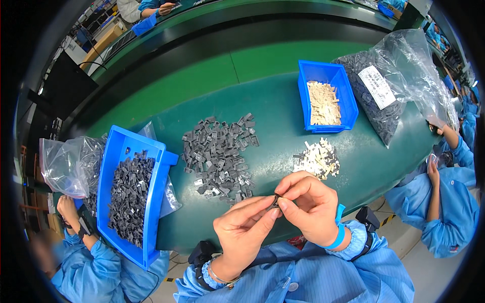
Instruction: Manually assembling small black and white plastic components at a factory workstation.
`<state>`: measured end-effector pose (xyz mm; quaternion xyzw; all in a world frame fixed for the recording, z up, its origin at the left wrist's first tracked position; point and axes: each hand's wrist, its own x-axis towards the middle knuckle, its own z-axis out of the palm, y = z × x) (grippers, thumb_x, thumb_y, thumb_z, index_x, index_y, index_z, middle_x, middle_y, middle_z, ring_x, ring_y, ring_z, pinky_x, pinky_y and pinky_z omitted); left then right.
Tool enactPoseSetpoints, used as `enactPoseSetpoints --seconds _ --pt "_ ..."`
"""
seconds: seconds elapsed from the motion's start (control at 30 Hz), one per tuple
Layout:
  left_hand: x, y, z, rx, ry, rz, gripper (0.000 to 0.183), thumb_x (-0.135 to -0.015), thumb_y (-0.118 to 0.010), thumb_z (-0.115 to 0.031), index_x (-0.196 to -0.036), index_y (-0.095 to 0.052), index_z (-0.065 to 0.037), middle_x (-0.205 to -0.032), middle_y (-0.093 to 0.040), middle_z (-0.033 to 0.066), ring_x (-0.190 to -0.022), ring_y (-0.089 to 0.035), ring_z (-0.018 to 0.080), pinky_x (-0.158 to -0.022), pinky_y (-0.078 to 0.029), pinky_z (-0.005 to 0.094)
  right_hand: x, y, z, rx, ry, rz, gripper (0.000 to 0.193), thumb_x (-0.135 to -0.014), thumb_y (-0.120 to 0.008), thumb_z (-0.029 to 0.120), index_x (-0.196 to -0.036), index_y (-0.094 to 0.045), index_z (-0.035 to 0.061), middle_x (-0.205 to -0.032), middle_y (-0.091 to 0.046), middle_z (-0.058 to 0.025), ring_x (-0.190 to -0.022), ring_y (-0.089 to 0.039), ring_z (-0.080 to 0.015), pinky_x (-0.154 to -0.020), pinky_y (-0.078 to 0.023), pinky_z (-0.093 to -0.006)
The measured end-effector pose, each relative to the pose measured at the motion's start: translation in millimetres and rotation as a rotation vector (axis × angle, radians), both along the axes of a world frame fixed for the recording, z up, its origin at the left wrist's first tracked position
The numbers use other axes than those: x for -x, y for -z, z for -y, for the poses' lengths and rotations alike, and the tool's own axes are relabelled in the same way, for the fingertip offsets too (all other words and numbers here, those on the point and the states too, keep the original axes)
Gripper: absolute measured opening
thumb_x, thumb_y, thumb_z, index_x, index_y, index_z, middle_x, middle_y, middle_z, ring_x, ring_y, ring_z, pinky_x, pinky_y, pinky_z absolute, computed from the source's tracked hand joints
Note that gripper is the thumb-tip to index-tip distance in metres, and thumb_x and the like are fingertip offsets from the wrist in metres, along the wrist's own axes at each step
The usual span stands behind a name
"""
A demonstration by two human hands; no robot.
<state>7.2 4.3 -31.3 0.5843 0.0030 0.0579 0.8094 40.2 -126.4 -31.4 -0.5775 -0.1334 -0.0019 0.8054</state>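
A small dark plastic part (276,202) is pinched between my two hands, just above the near side of the green table. Thumb and fingertips of my left hand (243,230) close on it from the left. From the other side my right hand (314,209), with a blue band at the wrist, grips it too. The fingertips cover most of the part, so its shape is hard to make out. Beyond my left hand spreads a loose pile of dark grey plastic pieces (217,154). A smaller heap of cream-coloured strips (318,159) lies just past my right hand.
At the left stands a blue bin (156,202) of dark pieces, beside a clear bag (68,166). Another blue bin (347,91) holds cream strips at the back right, next to a big bag of dark parts (364,91). Co-workers in blue sit at both sides.
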Motion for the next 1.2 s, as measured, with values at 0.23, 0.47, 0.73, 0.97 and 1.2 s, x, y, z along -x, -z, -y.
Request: enactPoseSetpoints --seconds 0.23,0.47,0.73,0.97,1.2 --pt "0.2 -2.2 -0.2 0.078 -0.004 0.029 0.023 -0.076 -0.060 0.010 -0.098 -0.061 0.007 -0.099 -0.060 0.0164 -0.083 -0.061 0.0159 -0.070 -0.051 0.0228 -2.6 0.2 -2.3 0.032 0.006 0.008 0.013 -0.072 -0.063 -0.007 -0.079 -0.054 -0.0006 -0.095 -0.053 -0.0113 -0.087 -0.053 -0.0156 -0.077 -0.044 -0.0275" --pt "-0.2 -1.9 -1.8 0.096 0.030 0.051 0.022 -0.077 -0.058 0.010 -0.099 -0.060 0.008 -0.100 -0.060 0.0190 -0.084 -0.061 0.0188 -0.073 -0.051 0.0263 -7.6 2.9 3.0 -0.046 -0.114 0.000 0.015 -0.071 -0.064 -0.005 -0.081 -0.054 -0.0012 -0.094 -0.053 -0.0115 -0.086 -0.053 -0.0149 -0.077 -0.044 -0.0272" --pt "-2.1 1.9 -2.3 0.269 0.061 -0.026 0.021 -0.078 -0.058 0.009 -0.099 -0.060 0.008 -0.095 -0.061 0.0184 -0.082 -0.062 0.0198 -0.075 -0.051 0.0284 -5.9 -6.9 3.7 -0.133 -0.186 -0.223 0.015 -0.076 -0.062 -0.006 -0.088 -0.054 -0.0014 -0.087 -0.054 -0.0079 -0.076 -0.054 -0.0117 -0.068 -0.047 -0.0237" --pt "-4.9 7.6 -1.0 0.383 0.122 -0.009 0.026 -0.079 -0.057 0.008 -0.105 -0.057 0.006 -0.090 -0.063 0.0164 -0.082 -0.062 0.0199 -0.075 -0.052 0.0300 -12.0 -10.0 8.3 -0.296 -0.271 -0.400 0.029 -0.076 -0.062 -0.005 -0.104 -0.052 -0.0022 -0.086 -0.055 -0.0068 -0.077 -0.056 -0.0111 -0.066 -0.048 -0.0235" --pt "-8.6 9.0 -3.1 0.321 0.193 -0.014 0.036 -0.078 -0.056 0.010 -0.114 -0.050 0.006 -0.096 -0.061 0.0151 -0.084 -0.062 0.0203 -0.076 -0.052 0.0314 -14.9 1.9 14.9 -0.554 -0.438 -0.582 0.031 -0.079 -0.058 -0.001 -0.109 -0.051 -0.0003 -0.083 -0.058 -0.0050 -0.076 -0.057 -0.0124 -0.068 -0.048 -0.0270"
